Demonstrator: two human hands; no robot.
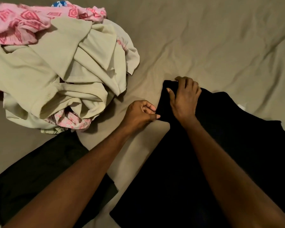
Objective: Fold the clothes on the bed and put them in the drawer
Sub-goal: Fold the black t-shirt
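A: The black garment [196, 162] lies flat on the bed [204, 38]; left hand [141, 115] pinches its edge.

B: Right hand [184, 96] presses, fingers loosely spread. I'd tension the fabric, then crease evenly.

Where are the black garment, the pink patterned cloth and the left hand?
black garment [196, 162]: head view, on its flat middle.
pink patterned cloth [15, 22]: head view, on its bunched top.
left hand [140, 115]: head view, on its back, fingers pinching the garment's edge.
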